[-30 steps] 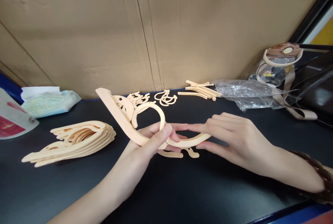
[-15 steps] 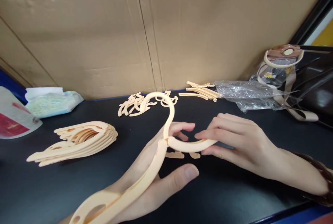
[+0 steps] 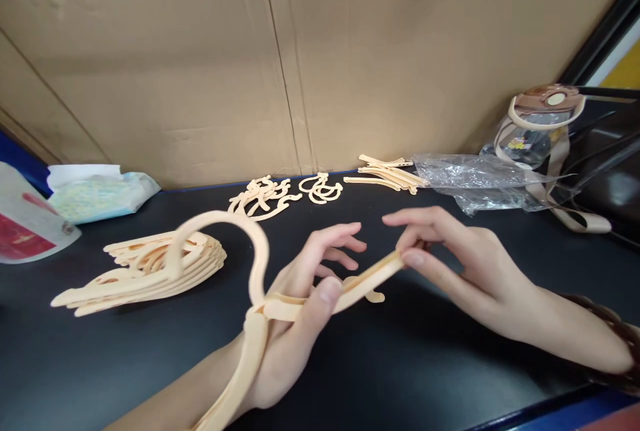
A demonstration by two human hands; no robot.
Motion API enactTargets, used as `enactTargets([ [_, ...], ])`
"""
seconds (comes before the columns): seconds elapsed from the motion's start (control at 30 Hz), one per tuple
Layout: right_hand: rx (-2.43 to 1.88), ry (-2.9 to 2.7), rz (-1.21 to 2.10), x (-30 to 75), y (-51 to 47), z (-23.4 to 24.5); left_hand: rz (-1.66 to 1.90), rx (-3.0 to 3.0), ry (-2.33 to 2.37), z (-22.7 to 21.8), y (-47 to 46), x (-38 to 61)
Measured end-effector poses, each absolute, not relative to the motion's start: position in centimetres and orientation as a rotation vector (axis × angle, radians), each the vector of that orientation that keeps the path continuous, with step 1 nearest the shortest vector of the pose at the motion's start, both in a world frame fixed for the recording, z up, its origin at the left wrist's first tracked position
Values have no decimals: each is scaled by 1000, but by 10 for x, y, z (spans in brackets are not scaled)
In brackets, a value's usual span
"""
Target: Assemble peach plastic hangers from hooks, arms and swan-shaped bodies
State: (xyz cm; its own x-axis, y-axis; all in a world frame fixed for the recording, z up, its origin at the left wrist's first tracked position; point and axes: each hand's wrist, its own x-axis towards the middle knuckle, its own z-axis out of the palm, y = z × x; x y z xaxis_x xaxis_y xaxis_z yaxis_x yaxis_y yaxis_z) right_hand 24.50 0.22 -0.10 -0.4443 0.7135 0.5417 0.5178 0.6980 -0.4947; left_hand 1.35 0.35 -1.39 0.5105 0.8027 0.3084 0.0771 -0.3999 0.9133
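Observation:
A cream plastic clothes hanger point(image 3: 255, 344) is held above the table, its curved hook pointing up and its two arms spreading from a central joint. My left hand point(image 3: 285, 364) is round the hanger near the joint, the thumb laid over one arm and the other fingers loosely bent behind it. My right hand point(image 3: 470, 277) pinches the far end of that same arm between thumb and fingers, with the index finger held out. The other arm runs down past my left wrist and out of view. A small cream piece point(image 3: 376, 297) shows on the table, partly hidden behind the held arm.
Stacked cream hanger parts point(image 3: 160, 284) lie at left. Farther back are loose hooks point(image 3: 260, 197) and straight bars point(image 3: 387, 174). A clear plastic bag point(image 3: 465, 174), a strapped bottle point(image 3: 540, 127), a tissue pack point(image 3: 110, 197) and a white-and-red container point(image 3: 30, 224) border the black table point(image 3: 100, 364). Cardboard point(image 3: 200, 71) rises behind.
The hanger has shifted left and turned, with its hook now in front of the stack. My left thumb has closed over the arm, whose outer end now slants upward in my right fingers.

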Motion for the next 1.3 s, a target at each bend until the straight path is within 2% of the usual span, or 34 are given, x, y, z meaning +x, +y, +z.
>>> enactTargets([
  [0.2, -1154, -2190, 414, 248, 15, -11, 1209, 1673, 754, -6, 3, 11],
  [0.4, -1029, -2581, 209, 238, 12, -16, 1269, 1489, 711, -4, 8, 15],
  [0.6, -1016, -2567, 258, 240, 14, -15, 1337, 1379, 874, -1, 9, 23],
  [0.9, -1125, -2152, 666, 246, 20, -4, 1296, 1359, 915, -1, 15, 22],
  [1.13, -1019, -1637, 1109, 245, 22, 3, 1089, 1264, 839, -3, 13, 21],
  [1.3, -1010, -1503, 1363, 247, 26, -2, 1030, 1316, 821, -11, 18, 19],
])
